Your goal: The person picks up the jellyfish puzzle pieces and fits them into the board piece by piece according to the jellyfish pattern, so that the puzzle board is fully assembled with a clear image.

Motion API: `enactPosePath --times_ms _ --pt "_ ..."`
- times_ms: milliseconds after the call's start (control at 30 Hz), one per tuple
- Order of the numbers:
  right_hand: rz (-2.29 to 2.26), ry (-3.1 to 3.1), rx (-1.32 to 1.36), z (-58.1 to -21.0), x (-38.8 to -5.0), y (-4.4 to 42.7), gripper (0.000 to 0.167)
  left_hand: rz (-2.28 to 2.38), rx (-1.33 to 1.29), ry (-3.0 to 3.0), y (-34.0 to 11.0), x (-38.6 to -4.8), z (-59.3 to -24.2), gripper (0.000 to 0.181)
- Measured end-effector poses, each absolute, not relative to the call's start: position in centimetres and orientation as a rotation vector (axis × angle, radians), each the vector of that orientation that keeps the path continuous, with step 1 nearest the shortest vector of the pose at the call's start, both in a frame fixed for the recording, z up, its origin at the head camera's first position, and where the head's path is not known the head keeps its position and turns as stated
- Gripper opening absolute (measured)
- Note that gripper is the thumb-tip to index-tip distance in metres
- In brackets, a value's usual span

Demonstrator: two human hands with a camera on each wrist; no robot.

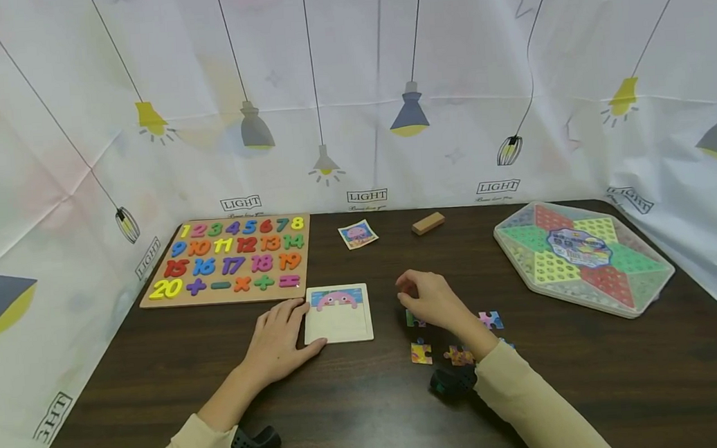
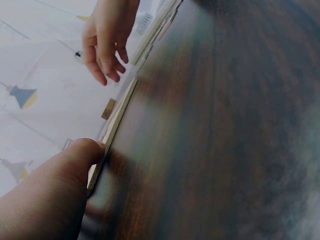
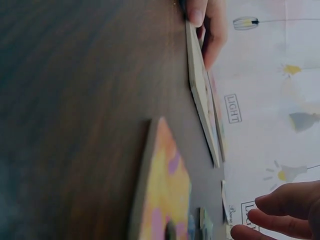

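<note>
1. White cloth (image 1: 347,58) printed with lamps stands behind a dark wooden table (image 1: 359,418).
2. Far left lies the number board (image 1: 214,299), its lower right corner right by the puzzle tray's upper left; whether they touch I cannot tell.
3. Next, the left hand (image 1: 279,340) rests on the puzzle tray (image 1: 339,328), fingers at its left edge and thumb along the lower left corner, spread rather than clenched.
4. That tray lies flat, nearly square, with no marked long axis. A pink picture strip fills its upper part; the lower part shows plain wood. Its right edge faces the right hand, with dark tabletop between.
5. Beyond the tray, slightly right, sits a small picture card (image 1: 358,234).
6. Over the table hangs the right hand (image 1: 432,301), fingers loosely bent, thumb apart, nothing visible in them. It is much the nearer hand to the loose pieces.
7. Just under it is a green piece (image 1: 415,319), partly covered; nearer the person, a yellow piece (image 1: 421,352) and an orange piece (image 1: 458,356); rightward, a pink-and-blue piece (image 1: 491,320) beside the forearm.
8. Behind them sits a wooden block (image 1: 428,223); far right, a star game board (image 1: 639,270).
</note>
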State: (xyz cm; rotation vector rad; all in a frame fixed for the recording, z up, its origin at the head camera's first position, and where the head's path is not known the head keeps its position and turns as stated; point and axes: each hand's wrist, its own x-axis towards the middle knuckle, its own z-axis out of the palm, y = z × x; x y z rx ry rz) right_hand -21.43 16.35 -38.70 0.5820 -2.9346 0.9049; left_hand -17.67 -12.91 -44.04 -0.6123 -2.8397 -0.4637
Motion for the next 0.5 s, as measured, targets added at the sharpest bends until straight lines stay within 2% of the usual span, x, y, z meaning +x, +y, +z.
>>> enactPosePath --times_ms 500 --pt "0.758 -2.926 0.697 -39.5 -20.4 18.6 0.029 -0.448 -0.612 -2.839 -12.9 -17.8 -44.3 0.072"
